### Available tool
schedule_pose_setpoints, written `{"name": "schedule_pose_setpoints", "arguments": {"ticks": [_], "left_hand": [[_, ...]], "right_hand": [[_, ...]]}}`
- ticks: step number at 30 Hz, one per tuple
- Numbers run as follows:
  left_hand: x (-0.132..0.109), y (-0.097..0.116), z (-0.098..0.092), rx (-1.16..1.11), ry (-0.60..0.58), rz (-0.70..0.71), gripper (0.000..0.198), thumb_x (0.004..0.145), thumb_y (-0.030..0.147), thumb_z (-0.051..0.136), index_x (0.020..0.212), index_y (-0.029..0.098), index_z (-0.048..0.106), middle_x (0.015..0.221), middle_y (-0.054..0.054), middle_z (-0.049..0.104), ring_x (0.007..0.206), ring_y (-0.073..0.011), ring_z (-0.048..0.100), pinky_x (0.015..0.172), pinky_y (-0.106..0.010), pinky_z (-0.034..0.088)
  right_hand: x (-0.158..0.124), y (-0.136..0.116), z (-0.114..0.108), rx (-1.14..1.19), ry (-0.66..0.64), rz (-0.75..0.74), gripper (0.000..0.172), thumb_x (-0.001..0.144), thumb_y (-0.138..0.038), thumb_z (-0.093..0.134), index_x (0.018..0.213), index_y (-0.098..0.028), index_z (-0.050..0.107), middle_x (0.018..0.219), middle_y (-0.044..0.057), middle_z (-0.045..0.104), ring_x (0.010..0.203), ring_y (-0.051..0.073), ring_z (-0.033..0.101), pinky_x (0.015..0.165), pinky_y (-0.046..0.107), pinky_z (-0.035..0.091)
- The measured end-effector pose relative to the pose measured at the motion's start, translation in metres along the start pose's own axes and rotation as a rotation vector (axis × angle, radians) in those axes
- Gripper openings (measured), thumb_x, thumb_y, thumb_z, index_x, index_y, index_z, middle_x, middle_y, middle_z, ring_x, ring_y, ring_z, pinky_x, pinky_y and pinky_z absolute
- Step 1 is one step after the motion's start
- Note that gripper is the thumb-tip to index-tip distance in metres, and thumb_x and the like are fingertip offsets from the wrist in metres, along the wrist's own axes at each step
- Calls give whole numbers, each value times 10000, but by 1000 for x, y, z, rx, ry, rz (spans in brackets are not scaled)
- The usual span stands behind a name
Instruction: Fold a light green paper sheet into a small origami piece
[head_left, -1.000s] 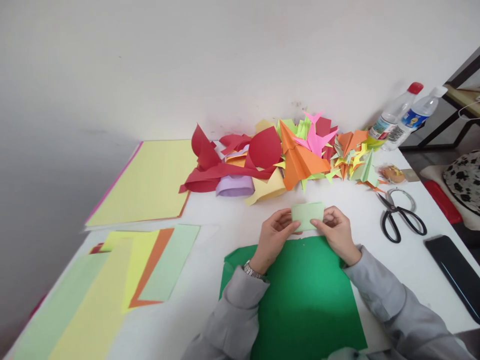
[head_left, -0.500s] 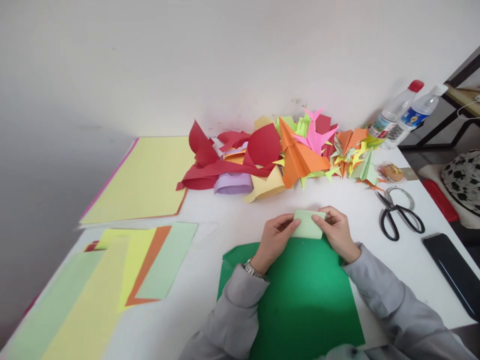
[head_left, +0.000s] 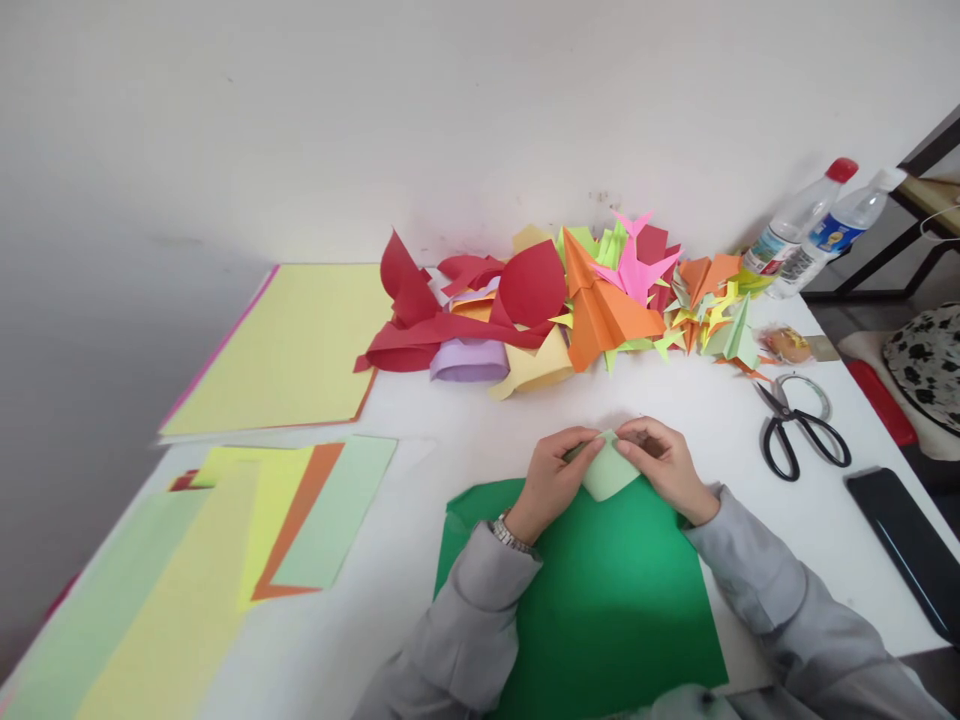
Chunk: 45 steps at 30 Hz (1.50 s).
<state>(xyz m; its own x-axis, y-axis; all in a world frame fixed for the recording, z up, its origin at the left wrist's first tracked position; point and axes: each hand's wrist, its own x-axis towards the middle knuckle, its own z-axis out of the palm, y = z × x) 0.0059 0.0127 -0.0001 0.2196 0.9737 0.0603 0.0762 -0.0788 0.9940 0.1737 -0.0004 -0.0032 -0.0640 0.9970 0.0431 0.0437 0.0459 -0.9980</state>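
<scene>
My left hand (head_left: 551,478) and my right hand (head_left: 661,465) both pinch a small folded pale green paper (head_left: 606,472) just above the table. The paper is turned so that one corner points toward me. Under my forearms lies a large dark green sheet (head_left: 600,610). A watch shows on my left wrist, and both arms wear grey sleeves.
A heap of folded coloured paper shapes (head_left: 570,300) lies against the wall. Flat sheets (head_left: 285,350) and more sheets (head_left: 225,560) lie at left. Black scissors (head_left: 799,430), a dark phone (head_left: 907,540), a wrapped snack (head_left: 784,345) and two bottles (head_left: 814,225) sit right.
The pale green paper has been turned from lying flat and rectangular to a tilted, corner-down position. Both hands have closed in on its top edge.
</scene>
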Motion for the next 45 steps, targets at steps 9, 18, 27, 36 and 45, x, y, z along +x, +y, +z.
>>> {"name": "schedule_pose_setpoints", "arguments": {"ticks": [9, 18, 27, 36, 45], "left_hand": [[0, 3, 1, 45, -136, 74, 226, 849, 308, 561, 780, 158, 716, 684, -41, 654, 641, -151, 563, 610, -247, 435], [-1, 2, 1, 40, -157, 69, 283, 858, 367, 553, 761, 146, 702, 662, -33, 637, 622, -140, 541, 591, -240, 418], [-1, -1, 1, 54, -160, 70, 279, 866, 352, 541, 758, 148, 697, 653, -28, 625, 617, -135, 533, 583, -235, 413], [0, -1, 2, 56, -135, 82, 228, 843, 308, 572, 749, 148, 704, 664, -39, 659, 619, -143, 565, 591, -240, 432], [-1, -3, 2, 69, -121, 90, 226, 841, 308, 575, 747, 153, 709, 671, -42, 667, 624, -145, 571, 593, -246, 439]], "right_hand": [[2, -1, -1, 30, 0, -101, 78, 772, -294, 694, 754, -218, 689, 725, 22, 610, 683, 158, 559, 614, 297, 441], [3, 0, -2, 34, -17, -76, 129, 770, -317, 698, 722, -199, 679, 696, 14, 599, 655, 145, 540, 596, 283, 427], [2, 3, -2, 68, -21, -67, 107, 767, -313, 703, 765, -206, 695, 724, 18, 605, 674, 149, 550, 602, 286, 432], [3, 0, -3, 35, -40, -78, 107, 776, -305, 695, 754, -201, 705, 718, 21, 608, 680, 151, 552, 621, 293, 441], [3, -3, -3, 40, -46, -61, 106, 772, -305, 697, 745, -203, 713, 709, 19, 608, 668, 149, 551, 619, 294, 439]]}}
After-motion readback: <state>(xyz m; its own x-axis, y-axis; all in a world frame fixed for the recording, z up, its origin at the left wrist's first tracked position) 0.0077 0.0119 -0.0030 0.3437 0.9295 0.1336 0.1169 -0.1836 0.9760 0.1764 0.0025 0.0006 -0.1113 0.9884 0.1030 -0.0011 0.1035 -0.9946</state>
